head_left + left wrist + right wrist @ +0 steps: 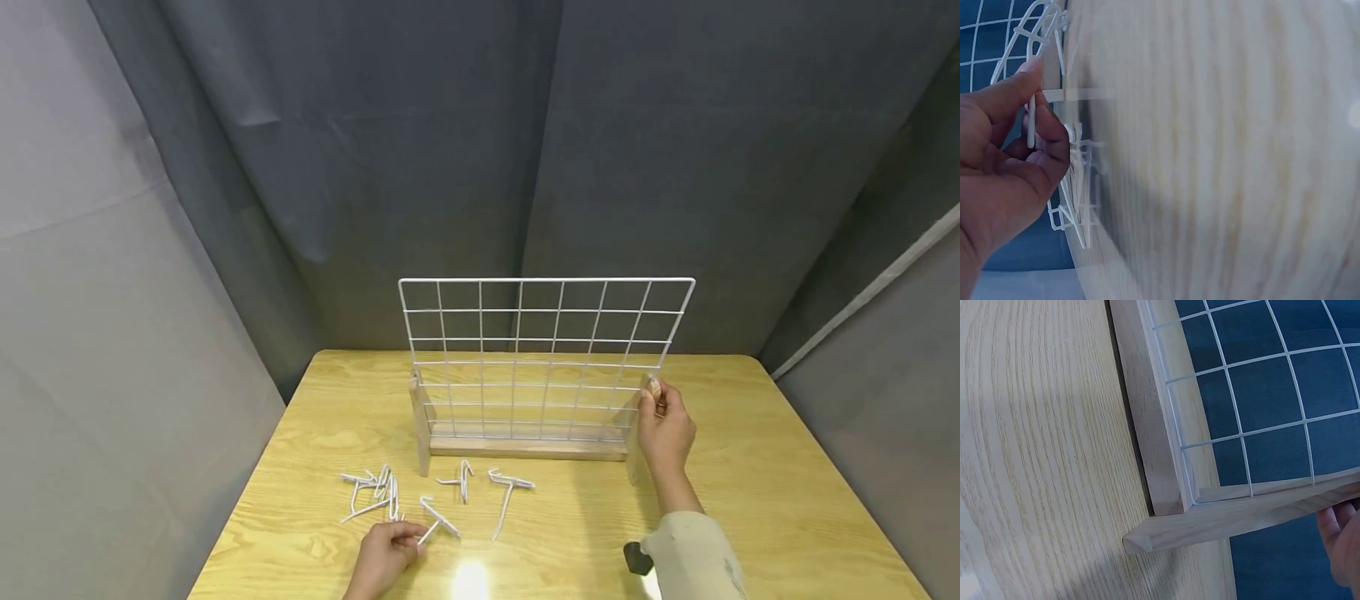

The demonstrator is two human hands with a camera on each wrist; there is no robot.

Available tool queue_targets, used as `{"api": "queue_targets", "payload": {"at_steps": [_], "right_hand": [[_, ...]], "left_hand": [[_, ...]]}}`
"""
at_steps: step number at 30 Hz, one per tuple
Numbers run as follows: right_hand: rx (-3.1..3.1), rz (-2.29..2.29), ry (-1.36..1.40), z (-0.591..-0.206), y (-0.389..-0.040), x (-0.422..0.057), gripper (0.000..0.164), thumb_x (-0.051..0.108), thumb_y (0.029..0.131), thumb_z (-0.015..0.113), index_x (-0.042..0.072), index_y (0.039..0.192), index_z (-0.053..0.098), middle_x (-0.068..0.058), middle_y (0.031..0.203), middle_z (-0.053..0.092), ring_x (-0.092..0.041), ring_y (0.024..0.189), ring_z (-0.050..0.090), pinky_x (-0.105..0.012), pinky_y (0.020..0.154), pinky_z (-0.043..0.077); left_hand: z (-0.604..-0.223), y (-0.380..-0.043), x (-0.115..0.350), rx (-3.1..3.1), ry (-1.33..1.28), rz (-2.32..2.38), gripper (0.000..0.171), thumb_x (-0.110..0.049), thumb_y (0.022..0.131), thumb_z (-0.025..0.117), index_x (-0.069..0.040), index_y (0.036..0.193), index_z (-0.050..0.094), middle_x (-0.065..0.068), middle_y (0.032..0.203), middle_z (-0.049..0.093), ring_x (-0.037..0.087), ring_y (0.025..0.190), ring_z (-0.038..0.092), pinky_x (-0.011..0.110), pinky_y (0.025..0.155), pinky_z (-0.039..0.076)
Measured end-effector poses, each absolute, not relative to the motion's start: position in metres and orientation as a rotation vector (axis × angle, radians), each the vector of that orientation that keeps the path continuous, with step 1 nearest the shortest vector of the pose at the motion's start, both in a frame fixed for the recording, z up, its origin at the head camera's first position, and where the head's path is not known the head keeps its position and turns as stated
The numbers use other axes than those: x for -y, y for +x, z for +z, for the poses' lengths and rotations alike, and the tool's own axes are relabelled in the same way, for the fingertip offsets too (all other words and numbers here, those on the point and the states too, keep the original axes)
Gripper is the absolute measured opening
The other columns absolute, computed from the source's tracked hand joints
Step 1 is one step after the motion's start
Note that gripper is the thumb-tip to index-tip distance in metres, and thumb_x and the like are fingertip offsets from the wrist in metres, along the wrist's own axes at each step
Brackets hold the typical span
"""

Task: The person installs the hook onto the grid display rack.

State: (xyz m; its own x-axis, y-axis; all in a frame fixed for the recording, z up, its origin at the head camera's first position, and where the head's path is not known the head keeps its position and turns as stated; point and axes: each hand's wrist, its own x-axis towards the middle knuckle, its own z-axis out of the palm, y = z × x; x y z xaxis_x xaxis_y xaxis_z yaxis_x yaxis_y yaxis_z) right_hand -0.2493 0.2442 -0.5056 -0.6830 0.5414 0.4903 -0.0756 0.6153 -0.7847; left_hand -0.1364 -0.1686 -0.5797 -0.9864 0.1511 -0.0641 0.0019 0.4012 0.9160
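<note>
Two hands at work: my left hand [384, 557] pinches a white hook [438, 518] on the bench [750, 500] before the wire grid [540, 358]; my right hand [664, 429] grips the grid's right wooden post [651, 392].

My head view looks down over the table [750, 467]; both wrist views sit close, sharing the grid [540, 358].

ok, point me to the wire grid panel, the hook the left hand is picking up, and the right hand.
wire grid panel [547, 350], head view, on a wire near the panel's middle.
white hook [1031, 128], left wrist view, on its straight shank between thumb and forefinger.
right hand [664, 429], head view, back of the hand at the stand's right post.
</note>
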Motion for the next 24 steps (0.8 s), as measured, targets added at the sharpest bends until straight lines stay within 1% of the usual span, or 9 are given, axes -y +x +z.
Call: {"api": "queue_targets", "payload": {"at_steps": [2, 4, 6, 9, 12, 16, 18, 22, 24], "right_hand": [[2.098, 1.050, -0.366, -0.506, -0.249, -0.245, 0.027, 0.012, 0.091, 0.058, -0.003, 0.113, 0.059, -0.022, 0.089, 0.066, -0.031, 0.075, 0.061, -0.033, 0.064, 0.045], [2.088, 1.033, -0.357, -0.507, -0.248, -0.246, 0.026, 0.010, 0.090, 0.059, -0.004, 0.112, 0.059, -0.021, 0.088, 0.066, -0.030, 0.074, 0.062, -0.022, 0.063, 0.043], [2.073, 1.023, -0.341, -0.506, -0.248, -0.246, 0.026, 0.009, 0.090, 0.059, -0.004, 0.111, 0.059, -0.022, 0.087, 0.066, -0.031, 0.073, 0.062, -0.013, 0.061, 0.038], [2.050, 1.011, -0.318, -0.505, -0.248, -0.245, 0.025, 0.009, 0.089, 0.060, -0.006, 0.109, 0.060, -0.022, 0.085, 0.066, -0.031, 0.072, 0.061, -0.007, 0.060, 0.033], [2.043, 1.009, -0.308, -0.505, -0.250, -0.245, 0.024, 0.009, 0.089, 0.060, -0.006, 0.108, 0.060, -0.022, 0.084, 0.065, -0.032, 0.071, 0.061, -0.007, 0.060, 0.033], [2.043, 1.013, -0.307, -0.506, -0.251, -0.245, 0.024, 0.008, 0.089, 0.060, -0.007, 0.108, 0.060, -0.022, 0.085, 0.065, -0.032, 0.072, 0.062, -0.004, 0.060, 0.032], [2.044, 1.011, -0.306, -0.507, -0.252, -0.244, 0.025, 0.008, 0.089, 0.060, -0.007, 0.108, 0.060, -0.023, 0.086, 0.065, -0.032, 0.072, 0.062, -0.009, 0.060, 0.036], [2.049, 1.007, -0.313, -0.508, -0.252, -0.243, 0.025, 0.009, 0.089, 0.060, -0.007, 0.108, 0.060, -0.022, 0.087, 0.066, -0.033, 0.074, 0.062, -0.023, 0.062, 0.042], [2.050, 1.010, -0.313, -0.508, -0.251, -0.243, 0.024, 0.009, 0.089, 0.059, -0.007, 0.107, 0.060, -0.022, 0.086, 0.066, -0.034, 0.074, 0.063, -0.022, 0.062, 0.042]], "left_hand": [[-0.580, -0.136, 0.168, -2.478, 0.121, 1.677, 0.023, 0.002, 0.076, 0.071, 0.003, 0.098, 0.068, 0.007, 0.079, 0.060, 0.015, 0.070, 0.054, 0.022, 0.058, 0.049], [-0.579, -0.135, 0.168, -2.443, 0.116, 1.727, 0.023, 0.001, 0.077, 0.070, 0.005, 0.100, 0.067, 0.008, 0.080, 0.060, 0.016, 0.071, 0.054, 0.022, 0.058, 0.049], [-0.579, -0.136, 0.166, -2.406, 0.098, 1.771, 0.023, 0.001, 0.078, 0.069, 0.007, 0.101, 0.066, 0.009, 0.081, 0.060, 0.016, 0.071, 0.054, 0.022, 0.057, 0.049], [-0.578, -0.137, 0.163, -2.361, 0.034, 1.820, 0.025, -0.001, 0.080, 0.068, 0.008, 0.103, 0.065, 0.009, 0.082, 0.060, 0.015, 0.071, 0.054, 0.021, 0.056, 0.047], [-0.579, -0.140, 0.161, -2.300, -0.035, 1.891, 0.027, 0.000, 0.080, 0.068, 0.009, 0.105, 0.064, 0.009, 0.082, 0.059, 0.014, 0.071, 0.052, 0.019, 0.055, 0.046], [-0.579, -0.142, 0.161, -2.246, -0.103, 1.947, 0.030, 0.001, 0.080, 0.067, 0.011, 0.107, 0.061, 0.008, 0.084, 0.057, 0.016, 0.075, 0.052, 0.018, 0.059, 0.046], [-0.577, -0.143, 0.160, -2.231, -0.133, 1.966, 0.030, 0.000, 0.081, 0.067, 0.010, 0.108, 0.061, 0.008, 0.085, 0.057, 0.016, 0.077, 0.052, 0.019, 0.061, 0.046], [-0.577, -0.146, 0.156, -2.206, -0.184, 2.012, 0.032, -0.002, 0.081, 0.067, 0.010, 0.109, 0.060, 0.009, 0.086, 0.058, 0.015, 0.075, 0.053, 0.018, 0.057, 0.045], [-0.576, -0.147, 0.153, -2.191, -0.206, 2.036, 0.033, -0.002, 0.081, 0.067, 0.011, 0.111, 0.059, 0.008, 0.085, 0.058, 0.014, 0.073, 0.053, 0.017, 0.055, 0.044]]}}
